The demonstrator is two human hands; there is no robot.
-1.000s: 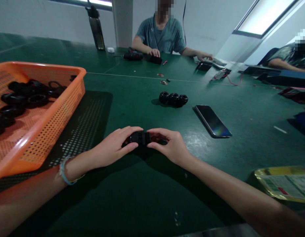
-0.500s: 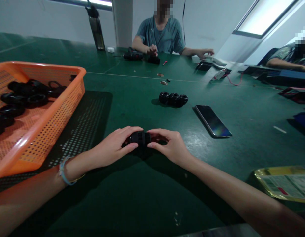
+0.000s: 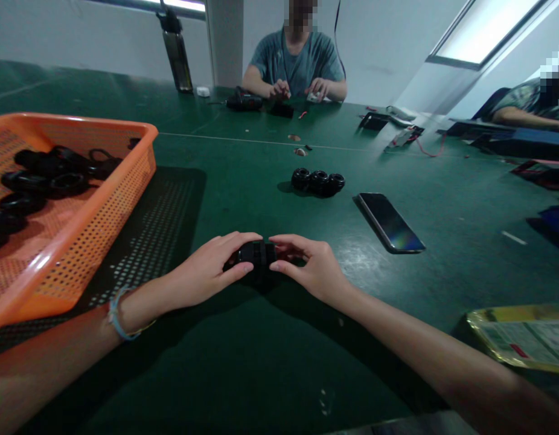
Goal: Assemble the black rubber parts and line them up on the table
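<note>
Gripping from both sides, the left hand [image 3: 211, 272] and the right hand [image 3: 313, 266] stayed closed on the small black part [image 3: 256, 252], which sat low over the green table [image 3: 261, 362] between them, fingers curled over its top and thumbs tucked beneath. Across the last second neither hand had shifted and the part had not turned or travelled, so the work seemed to be a steady press or twist in place, not a move elsewhere. The row of black wheels [image 3: 318, 182] lay well beyond, the phone [image 3: 390, 221] off to their right, the orange basket [image 3: 80, 199] of black rings at the left. What had changed lay across the table: a co-worker's hands [image 3: 297, 90] had drawn together in front of their chest.
</note>
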